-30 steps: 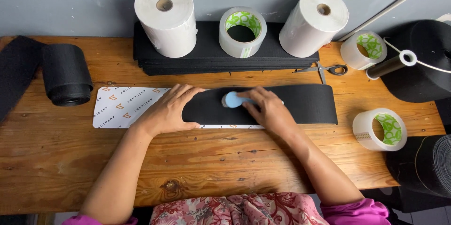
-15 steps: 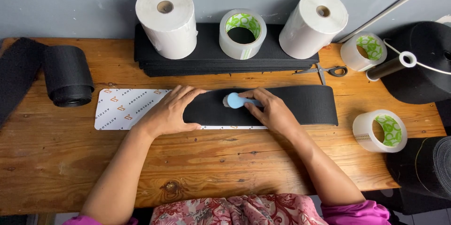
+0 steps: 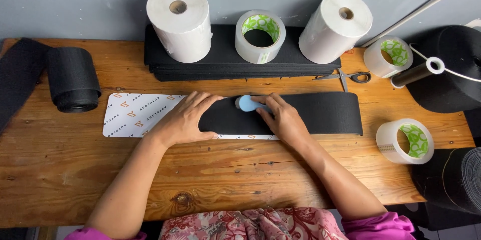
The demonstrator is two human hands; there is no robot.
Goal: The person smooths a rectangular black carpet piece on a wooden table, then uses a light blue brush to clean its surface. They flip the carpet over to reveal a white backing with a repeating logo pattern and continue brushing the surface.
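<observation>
A black fabric strip [image 3: 320, 113] lies across the middle of the wooden table [image 3: 250, 180], partly covering a white printed sheet [image 3: 138, 114]. My left hand [image 3: 185, 118] presses flat on the strip's left end where it overlaps the sheet. My right hand [image 3: 280, 117] grips a small light-blue tool [image 3: 246, 103] and holds it against the strip's upper edge, just right of my left hand. The tool's tip is hidden under my fingers.
At the back stand two white paper rolls [image 3: 180, 22] [image 3: 335, 27] and a clear tape roll [image 3: 260, 35] on a stack of black strips [image 3: 225, 64]. Scissors [image 3: 345, 76] lie right of it. More tape rolls [image 3: 406, 141] [image 3: 388, 57] and black fabric rolls [image 3: 72, 79] [image 3: 451, 69] sit at the edges.
My right hand has slid the blue tool a little along the strip's upper edge. My left hand stays pressed in the same place.
</observation>
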